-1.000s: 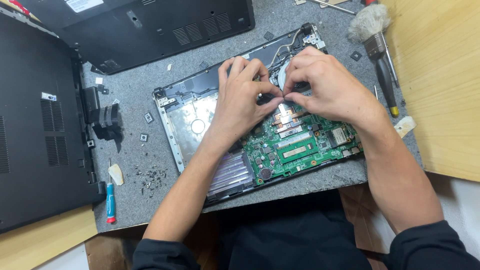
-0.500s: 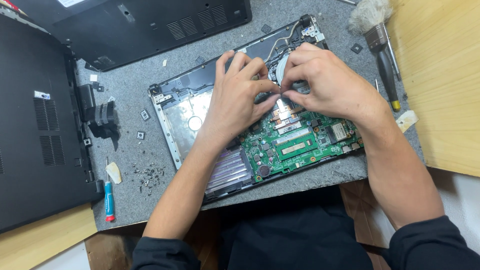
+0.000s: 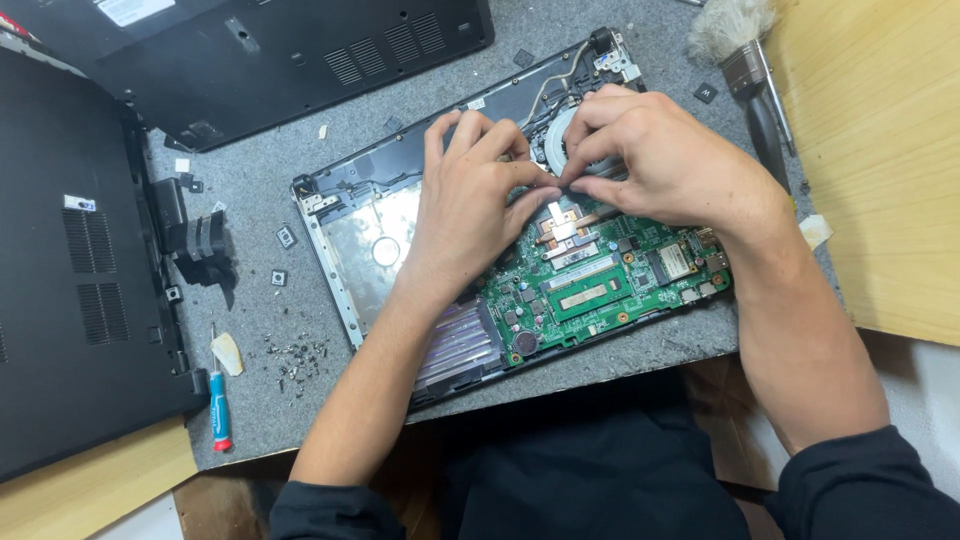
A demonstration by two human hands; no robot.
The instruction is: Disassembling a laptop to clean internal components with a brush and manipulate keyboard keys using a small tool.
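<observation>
- Lying bottom-up in the middle of the frame, the opened laptop base (image 3: 400,230) had its green circuit board (image 3: 600,290) bared, which left the parts within easy reach from above.
- At the upper middle of that base, the round cooling fan (image 3: 553,150) sat half hidden beneath the fingers of both hands.
- The left hand (image 3: 470,200) came in from the lower left, fingers bent and pressed together, their tips bearing down at the fan's edge; the forearm crossed the board, seemingly to steady the work.
- The right hand (image 3: 665,160) reached in from the right, thumb and forefinger closed in a pinch on something small beside the fan; what it pinched could not be made out.
- The fingertips of the two hands touched, suiting a small part that needs two-sided handling.
- A heap of tiny screws (image 3: 295,355) lay left of the base, kept together on the grey tabletop (image 3: 260,180), with a blue-handled screwdriver (image 3: 219,410) at the lower left.
- A dusting brush (image 3: 745,60) rested at the upper right, near but apart from the hands.
- Black laptop covers (image 3: 300,50) lay set aside along the top and left.
- Compared with half a second before, both hands kept the same grip at the fan; only the view had drifted slightly, the base sitting a little higher in the frame.
</observation>
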